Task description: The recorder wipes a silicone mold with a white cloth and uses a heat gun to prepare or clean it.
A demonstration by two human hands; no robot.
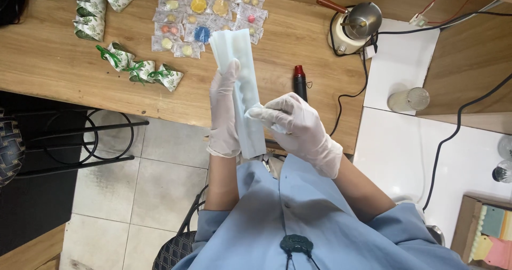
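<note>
Blue shirt front (298, 216) nearest the lens. Above the wooden desk (48, 62), long pale-blue translucent plastic sleeve (242, 73) stands upright, long axis away from the body. Left hand (224, 113) clasps its left edge; right hand (296, 123) pinches the lower right edge, equally near.

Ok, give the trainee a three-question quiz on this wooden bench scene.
1. True or false: both gloved hands touch the long clear plastic sleeve.
2. Which hand pinches the sleeve's edge? A) left gloved hand B) right gloved hand
3. Fill in: the small clear packets of coloured pieces lie on the ____ bench, beyond the sleeve.

Key:
1. True.
2. B; the left hand lies flat along the sleeve.
3. Wooden. The green-patterned wrapped parcels lie left of the sleeve, and the black tool with a red tip lies right of it.
</note>
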